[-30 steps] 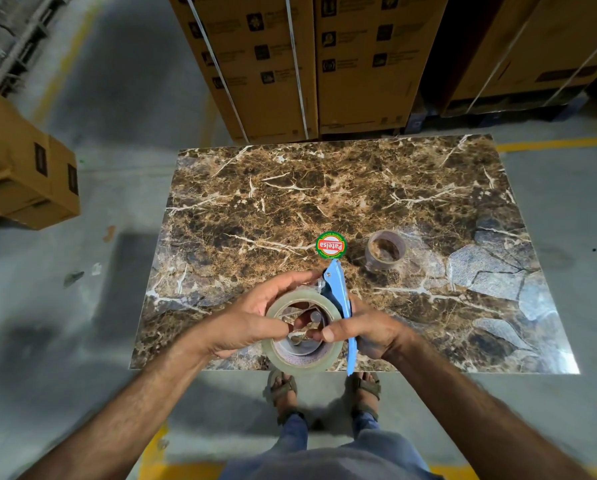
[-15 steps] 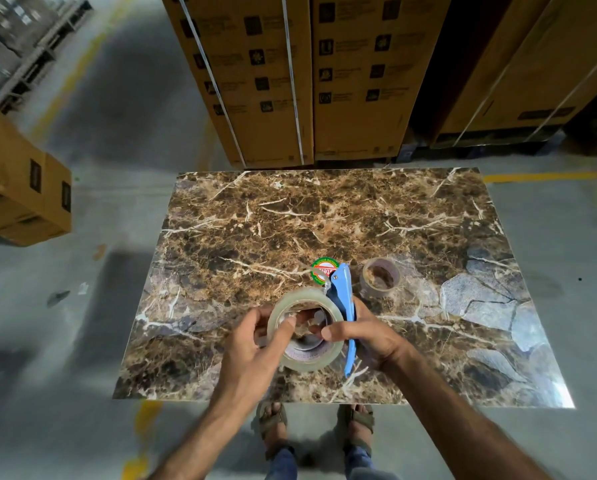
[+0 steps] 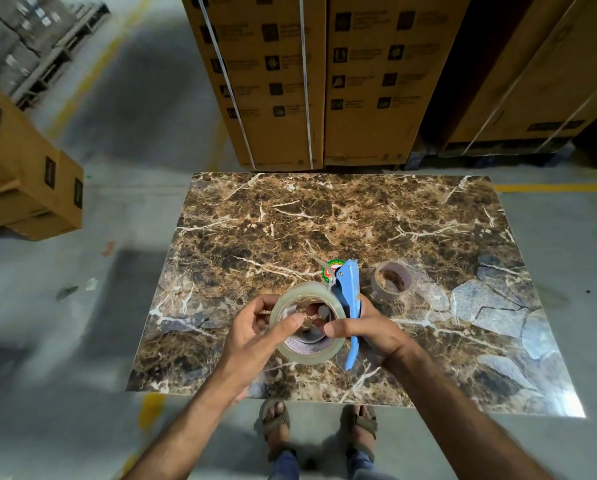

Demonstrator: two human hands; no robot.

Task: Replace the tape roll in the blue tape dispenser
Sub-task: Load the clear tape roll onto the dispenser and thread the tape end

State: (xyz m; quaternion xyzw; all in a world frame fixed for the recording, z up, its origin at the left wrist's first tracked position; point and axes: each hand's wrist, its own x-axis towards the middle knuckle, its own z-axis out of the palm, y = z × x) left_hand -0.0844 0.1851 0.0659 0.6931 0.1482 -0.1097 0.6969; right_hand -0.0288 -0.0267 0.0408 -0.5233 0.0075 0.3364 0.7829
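Head view: left hand [image 3: 255, 336] fingers have curled round the tape roll [image 3: 307, 322]; right hand [image 3: 370, 329] still clamps the blue dispenser [image 3: 349, 292].

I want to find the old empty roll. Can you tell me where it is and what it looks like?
Look at the brown marble table. Just right of the blue tape dispenser lies a small brownish empty roll, flat on the table. Unlike the big clear tape roll between the hands, nobody touches it.
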